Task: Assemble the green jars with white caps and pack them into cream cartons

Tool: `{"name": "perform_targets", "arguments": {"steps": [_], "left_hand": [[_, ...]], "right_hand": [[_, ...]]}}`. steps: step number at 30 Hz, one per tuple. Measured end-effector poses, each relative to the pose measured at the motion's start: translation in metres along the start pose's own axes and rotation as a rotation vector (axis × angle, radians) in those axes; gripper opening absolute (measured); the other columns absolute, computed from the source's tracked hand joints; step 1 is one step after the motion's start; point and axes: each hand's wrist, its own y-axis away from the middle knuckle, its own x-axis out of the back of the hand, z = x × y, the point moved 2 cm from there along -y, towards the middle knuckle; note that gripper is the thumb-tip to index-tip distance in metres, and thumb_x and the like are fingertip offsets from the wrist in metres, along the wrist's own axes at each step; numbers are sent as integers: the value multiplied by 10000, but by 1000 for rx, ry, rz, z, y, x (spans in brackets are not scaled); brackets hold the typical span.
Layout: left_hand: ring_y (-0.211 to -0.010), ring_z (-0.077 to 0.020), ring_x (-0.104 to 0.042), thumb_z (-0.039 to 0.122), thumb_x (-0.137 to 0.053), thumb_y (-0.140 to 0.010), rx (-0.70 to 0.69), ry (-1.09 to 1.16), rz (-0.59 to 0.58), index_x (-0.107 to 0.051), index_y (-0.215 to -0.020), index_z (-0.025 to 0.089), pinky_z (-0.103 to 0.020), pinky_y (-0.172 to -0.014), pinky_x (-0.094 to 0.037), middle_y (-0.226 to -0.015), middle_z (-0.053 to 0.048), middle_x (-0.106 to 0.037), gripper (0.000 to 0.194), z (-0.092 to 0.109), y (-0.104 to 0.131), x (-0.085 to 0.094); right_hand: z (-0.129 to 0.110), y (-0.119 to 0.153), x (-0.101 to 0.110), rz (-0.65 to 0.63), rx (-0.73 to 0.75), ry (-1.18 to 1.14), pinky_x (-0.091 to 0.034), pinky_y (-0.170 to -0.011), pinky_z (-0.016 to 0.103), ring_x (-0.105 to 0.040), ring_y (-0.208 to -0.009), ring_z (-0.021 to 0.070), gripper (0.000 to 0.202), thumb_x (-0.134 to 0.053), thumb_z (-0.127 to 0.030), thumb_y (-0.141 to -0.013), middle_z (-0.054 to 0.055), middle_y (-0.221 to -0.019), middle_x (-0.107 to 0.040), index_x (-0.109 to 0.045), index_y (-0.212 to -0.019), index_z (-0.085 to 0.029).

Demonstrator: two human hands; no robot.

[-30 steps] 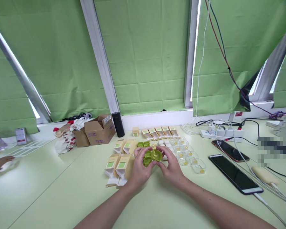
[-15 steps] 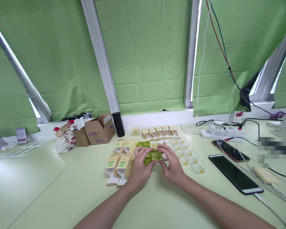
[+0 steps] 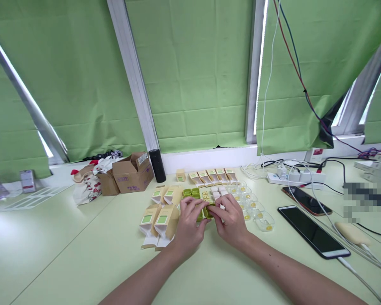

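Note:
A small green container (image 3: 208,211) is held between both hands, low over the table. My left hand (image 3: 190,220) grips its left side with curled fingers. My right hand (image 3: 230,218) closes on its right side, fingertips at its opening. Behind the hands lie more green containers (image 3: 191,193), small yellow pieces (image 3: 205,195) and white pieces (image 3: 218,192). Clear plastic cups with yellow bits (image 3: 264,221) stand in rows to the right. Left of my left hand are several beige boxes (image 3: 167,220) with open flaps.
Several beige boxes (image 3: 212,177) line the back. A black cylinder (image 3: 157,165), a cardboard box (image 3: 133,173) and a patterned bag (image 3: 88,186) are at the back left. Two phones (image 3: 313,231) (image 3: 306,200), cables and a power strip (image 3: 292,178) lie at the right.
The green container has tilted and turned between my hands. My right fingers have moved left to its opening, uncovering the white pieces behind.

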Motion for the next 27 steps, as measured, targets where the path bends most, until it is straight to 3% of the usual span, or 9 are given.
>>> {"name": "perform_targets", "arguments": {"steps": [15,27], "left_hand": [[-1215,-310,-501,90,-694,-900,-59,-59,12,-650,-1339,237,-511,-1004,-546,-1246,-109,-692,465,1,1,-1],[-1199,-327,-513,93,-664,-922,-68,-92,2,-633,-1364,240,-561,-998,-553,-1254,-120,-682,466,0,1,-1]], "right_hand": [[6,5,-5,-10,-29,17,-410,-676,356,-489,-845,222,228,-610,-36,-920,57,-848,-591,-741,-940,-221],[3,3,-6,-25,-38,-11,-403,-679,350,-489,-831,218,223,-566,-4,-922,47,-818,-591,-663,-882,-201]]}}
